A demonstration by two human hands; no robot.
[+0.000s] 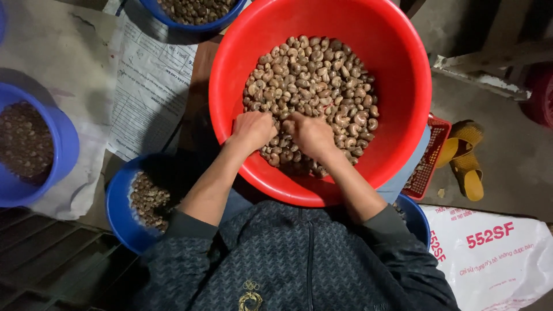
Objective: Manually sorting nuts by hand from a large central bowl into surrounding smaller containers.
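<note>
A big red plastic basin (397, 63) sits in front of me, holding a heap of brownish cashew nuts (314, 80). Both my hands are down in the near side of the heap. My left hand (252, 131) is curled into the nuts, fingers closed among them. My right hand (311, 134) lies close beside it, also curled, fingertips buried in the nuts. What each hand grips is hidden by the knuckles. My dark patterned sleeves are pushed up to the elbows.
A blue bowl (118, 213) with nuts stands at my left knee, another blue bowl (55, 144) of darker bits at far left, a third (193, 23) at the top. A red mesh basket (435, 150), yellow sandals (466, 158), printed paper (150, 86) and a white sack (495, 253) surround me.
</note>
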